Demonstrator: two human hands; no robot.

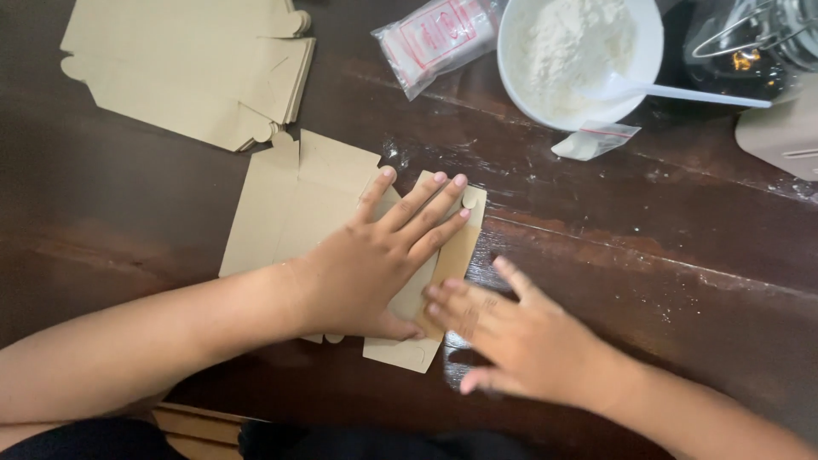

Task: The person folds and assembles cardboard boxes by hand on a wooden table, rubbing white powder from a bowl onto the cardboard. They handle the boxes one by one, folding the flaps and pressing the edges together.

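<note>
On a dark wooden table (682,255), a flat kraft cardboard box blank (290,204) lies pinned under the left hand (375,264), palm spread wide, gripping nothing. The right hand (520,341), fingers open, presses its folded side flap (456,255). Light, thin board likely creases easily; best held by its edges.

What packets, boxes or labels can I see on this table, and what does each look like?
Flat cardboard box: tan, unfolded, under the left hand, right hand at its edge.
Stack of flat boxes: tan, top left.
Plastic packet: clear, red-and-white label, beside the white bowl.
Small bag: clear, white powder, below the bowl.
</note>
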